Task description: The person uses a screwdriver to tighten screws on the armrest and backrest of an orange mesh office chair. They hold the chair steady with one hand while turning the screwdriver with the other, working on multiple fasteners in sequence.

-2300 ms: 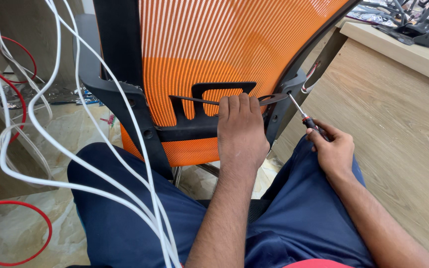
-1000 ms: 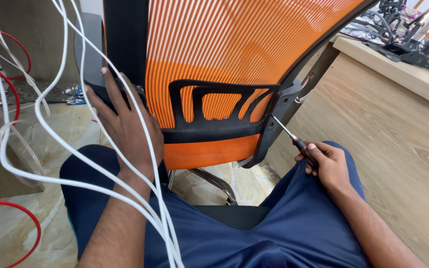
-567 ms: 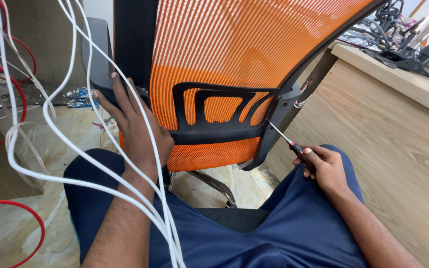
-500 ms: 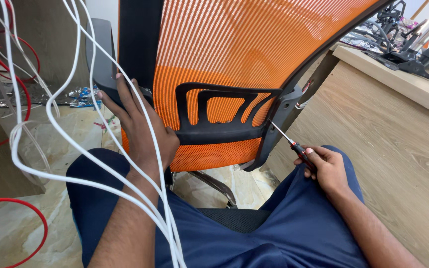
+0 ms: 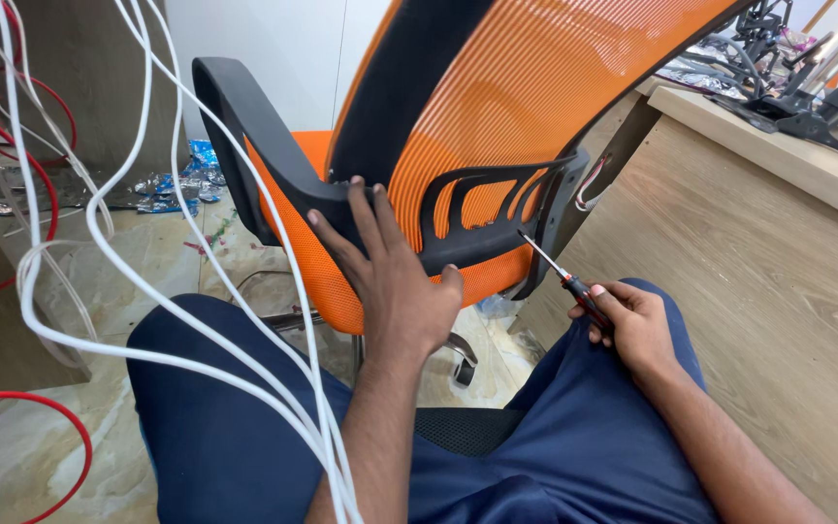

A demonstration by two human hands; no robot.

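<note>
the left hand lies flat and spread on the back of the orange mesh chair, palm pressed where the black armrest joins the back frame. its fingers are stretched out and point up and away from the person, closing on nothing; the thumb reaches right toward the black lumbar bracket, which sits just right of the fingertips.

the right hand is curled closed around the handle of a screwdriver, black and red at the grip. the tool's long axis runs on a slant: the handle is buried in the fingers low and to the right, and the bare metal shaft points up and to the left, away from the fingers, toward the right edge of the lumbar bracket. the tip sits right at the dark side frame of the chair; whether it actually touches cannot be told. the hand rests over the person's right thigh, clothed in dark blue.

white cables hang in loops left of the left hand and cross the forearm, with red cables farther left over the stone floor. right of the right hand stands a pale wooden panel, topped by a tabletop carrying black hardware.
</note>
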